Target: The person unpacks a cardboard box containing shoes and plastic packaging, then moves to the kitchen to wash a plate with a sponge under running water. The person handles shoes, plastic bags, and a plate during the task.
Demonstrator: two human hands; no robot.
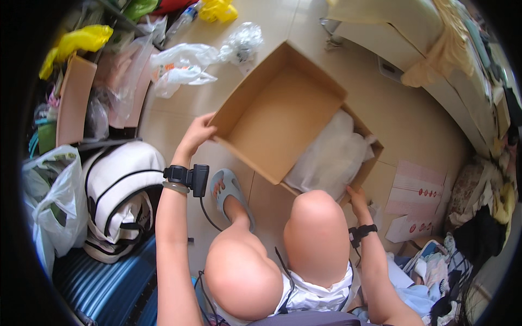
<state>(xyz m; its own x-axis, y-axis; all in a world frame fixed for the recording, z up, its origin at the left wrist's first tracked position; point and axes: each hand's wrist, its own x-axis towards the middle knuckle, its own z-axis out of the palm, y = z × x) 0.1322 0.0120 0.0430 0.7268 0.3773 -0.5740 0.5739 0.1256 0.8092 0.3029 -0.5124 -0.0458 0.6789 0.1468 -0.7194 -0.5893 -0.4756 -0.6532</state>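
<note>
A cardboard box lid or tray (281, 118), its hollow side facing up, is in front of my knees. It overlaps the left part of a second cardboard box (368, 173). In that lower box lies a bundle wrapped in thin white paper or plastic (328, 157); what it wraps is hidden. My left hand (198, 131) grips the upper piece at its left corner, thumb near the rim. My right hand (359, 202) holds the near right corner of the lower box, partly hidden behind my right knee.
Plastic bags (183, 61) and clear crumpled packaging (244, 38) lie on the tiled floor ahead. A white backpack (124, 175) rests by a blue ribbed suitcase (118, 281) at left. Flattened pink-and-white cardboard (414, 195) and a clothes pile (432, 269) are at right. Cables hang near my legs.
</note>
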